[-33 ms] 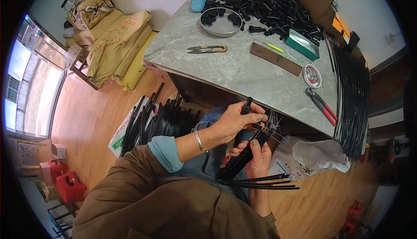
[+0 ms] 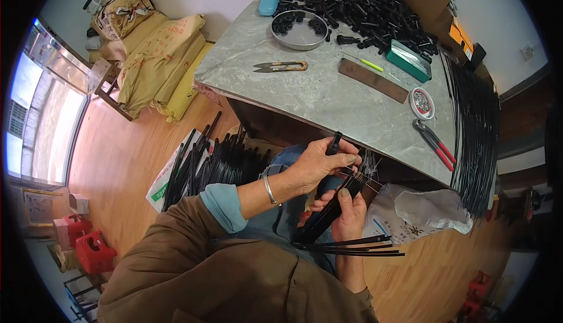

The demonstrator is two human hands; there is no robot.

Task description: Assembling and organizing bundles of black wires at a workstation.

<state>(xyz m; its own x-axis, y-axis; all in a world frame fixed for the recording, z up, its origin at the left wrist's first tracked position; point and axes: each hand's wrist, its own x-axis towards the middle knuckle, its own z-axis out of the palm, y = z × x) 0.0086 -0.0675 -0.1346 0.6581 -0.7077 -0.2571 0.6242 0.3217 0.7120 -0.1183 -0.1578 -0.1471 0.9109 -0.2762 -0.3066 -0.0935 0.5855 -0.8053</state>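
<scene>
My left hand (image 2: 322, 160) is closed, thumb against fingers, around a small black plastic part (image 2: 335, 141) whose tip sticks up above the fingers. Just below it, my right hand (image 2: 350, 210) grips a bundle of slim black strips (image 2: 321, 220), thumb lying along its upper side. Thin metal ends fan out at the bundle's top, between the two hands. Several loose strips (image 2: 366, 245) poke out to the right under my right wrist. Both hands are over my lap, in front of the table edge; some fingertips are hidden.
On the grey table (image 2: 270, 97) are snips (image 2: 281, 66), a round metal dish (image 2: 299, 29), a heap of black plastic parts (image 2: 363, 6), a brown bar (image 2: 372, 80), a bowl of small metal pieces (image 2: 421, 103) and red-handled pliers (image 2: 435, 145). Long black rods (image 2: 475, 129) lie along its right edge.
</scene>
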